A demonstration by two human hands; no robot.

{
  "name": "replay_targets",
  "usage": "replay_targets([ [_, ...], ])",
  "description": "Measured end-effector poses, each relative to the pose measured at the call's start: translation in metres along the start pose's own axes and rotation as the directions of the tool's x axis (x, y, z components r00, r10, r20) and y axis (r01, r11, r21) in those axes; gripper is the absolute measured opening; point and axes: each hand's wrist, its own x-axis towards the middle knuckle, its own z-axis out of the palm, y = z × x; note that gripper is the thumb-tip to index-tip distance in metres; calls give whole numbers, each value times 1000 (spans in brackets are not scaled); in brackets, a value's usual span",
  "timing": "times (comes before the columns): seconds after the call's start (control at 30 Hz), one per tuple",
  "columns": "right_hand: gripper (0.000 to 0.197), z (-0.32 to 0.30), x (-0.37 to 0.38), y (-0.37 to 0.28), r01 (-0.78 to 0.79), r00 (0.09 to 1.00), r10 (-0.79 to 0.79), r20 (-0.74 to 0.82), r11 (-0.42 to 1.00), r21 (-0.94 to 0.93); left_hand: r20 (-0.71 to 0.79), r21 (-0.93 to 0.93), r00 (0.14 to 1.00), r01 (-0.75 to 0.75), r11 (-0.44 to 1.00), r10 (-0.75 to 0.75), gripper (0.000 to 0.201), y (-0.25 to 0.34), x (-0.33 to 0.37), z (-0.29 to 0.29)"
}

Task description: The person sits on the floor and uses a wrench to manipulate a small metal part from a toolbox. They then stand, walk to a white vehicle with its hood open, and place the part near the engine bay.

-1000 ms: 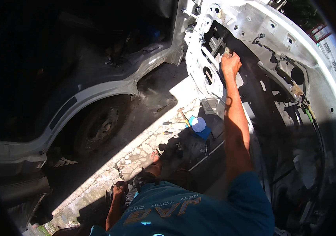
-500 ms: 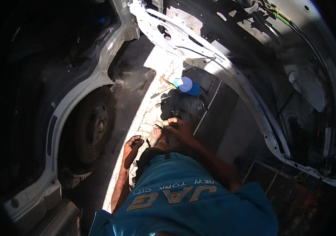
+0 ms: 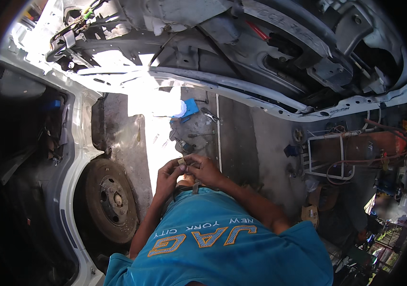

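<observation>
My left hand and my right hand meet in front of my chest, over my blue T-shirt. Both pinch a small pale part between the fingertips. What kind of part it is cannot be made out. Below the hands the concrete floor holds a few loose tools and a blue box.
A stripped white car body arches across the top. On the left is a bare wheel hub in its white wheel arch. At the right stand an orange gas cylinder on a white metal trolley and clutter.
My right hand came down from the car body above and joined the left hand at my chest. My view swung round, so the wheel hub now lies lower left.
</observation>
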Motion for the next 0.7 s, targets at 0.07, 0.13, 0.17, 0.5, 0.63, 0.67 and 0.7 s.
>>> replay_targets([
  [0.07, 31, -13, -11, 0, 66, 997, -67, -46, 997, -37, 47, 8, 999, 10, 1000, -10, 28, 4, 6, 16],
  [0.13, 31, -23, -20, -2, 125, 988, -132, -76, 988, -95, 82, -26, 996, 42, 999, -40, 27, 8, 9, 27],
  [0.17, 30, -28, -25, -6, 95, 992, -103, -74, 990, -107, 89, -33, 994, 60, 998, -57, 27, 7, 9, 32],
  [0.5, 31, -84, -55, 12, 105, 982, -156, -109, 921, -376, -52, -136, 986, 149, 979, -157, 28, -11, 17, 37],
  [0.63, 32, -129, -68, 62, -75, 971, -36, -237, 894, -442, -152, -99, 978, 130, 987, -144, 33, -18, 20, 16],
  [0.67, 32, -142, -70, 85, -139, 961, 13, -277, 888, -438, -163, -128, 976, 122, 984, -143, 33, -19, 20, 10],
  [0.7, 32, -151, -79, 89, -216, 945, 84, -317, 886, -410, -165, -157, 974, 129, 979, -155, 32, -18, 18, 3],
])
